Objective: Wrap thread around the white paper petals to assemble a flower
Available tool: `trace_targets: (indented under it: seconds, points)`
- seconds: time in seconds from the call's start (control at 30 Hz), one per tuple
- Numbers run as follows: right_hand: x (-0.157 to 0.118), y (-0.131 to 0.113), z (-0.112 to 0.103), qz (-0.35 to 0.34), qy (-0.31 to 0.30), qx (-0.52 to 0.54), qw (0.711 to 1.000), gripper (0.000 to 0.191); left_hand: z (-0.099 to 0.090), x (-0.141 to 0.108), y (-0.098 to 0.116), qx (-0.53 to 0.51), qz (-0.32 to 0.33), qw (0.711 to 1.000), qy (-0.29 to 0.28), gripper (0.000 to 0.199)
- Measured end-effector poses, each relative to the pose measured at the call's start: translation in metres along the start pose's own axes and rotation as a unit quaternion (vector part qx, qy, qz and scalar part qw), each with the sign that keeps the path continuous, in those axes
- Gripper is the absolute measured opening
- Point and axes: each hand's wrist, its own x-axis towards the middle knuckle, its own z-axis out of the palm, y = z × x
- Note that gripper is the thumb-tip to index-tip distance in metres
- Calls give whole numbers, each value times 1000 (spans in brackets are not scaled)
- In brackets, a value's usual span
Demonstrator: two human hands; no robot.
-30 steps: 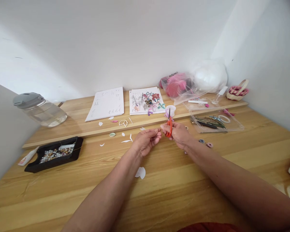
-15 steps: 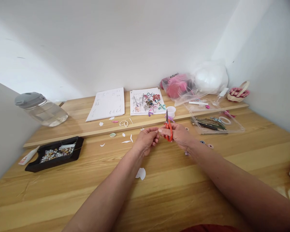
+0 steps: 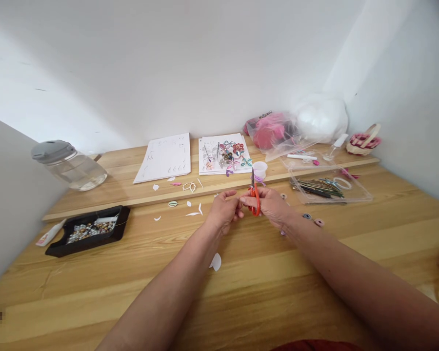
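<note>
Red-handled scissors [image 3: 256,201] point upward, their dark blades above my right hand [image 3: 269,204], which is closed round the handles. My left hand [image 3: 225,210] is close beside it on the left, its fingers bent and pinched near the right thumb; what they hold, if anything, is too small to make out. White paper petals [image 3: 215,262] lie on the wood below my left wrist. Left of the hands are small white cut-outs [image 3: 194,213] and a green-edged leaf [image 3: 172,204].
A black tray of beads [image 3: 91,231] and a water bottle [image 3: 71,165] stand at the left. Behind are paper sheets [image 3: 164,158], wire flowers [image 3: 232,155] and a white cup [image 3: 259,169]. A clear tool tray [image 3: 356,192] and a basket [image 3: 364,141] are at the right.
The view has shifted slightly, so the table items sit a little further right. My left fingers have spread slightly and lifted near the scissors; the right hand keeps its grip.
</note>
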Motion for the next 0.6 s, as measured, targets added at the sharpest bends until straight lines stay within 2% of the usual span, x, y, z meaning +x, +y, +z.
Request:
trace_targets:
  seconds: [0.13,0.23,0.33,0.5,0.6]
  points:
    - [1,0,1,8,34,15,999,34,0,-1,-3,-29,10,999,-17,29]
    - [2,1,1,12,55,41,998,36,-4,-3,-6,-92,17,993,-69,13]
    - [3,3,1,19,64,78,995,36,-10,-3,-9,-141,12,983,-116,8]
    - [3,6,2,22,45,98,994,36,-15,-1,-9,-143,-9,982,-120,5]
    - [2,5,3,20,44,82,995,36,-16,0,-9,-104,5,989,-104,13]
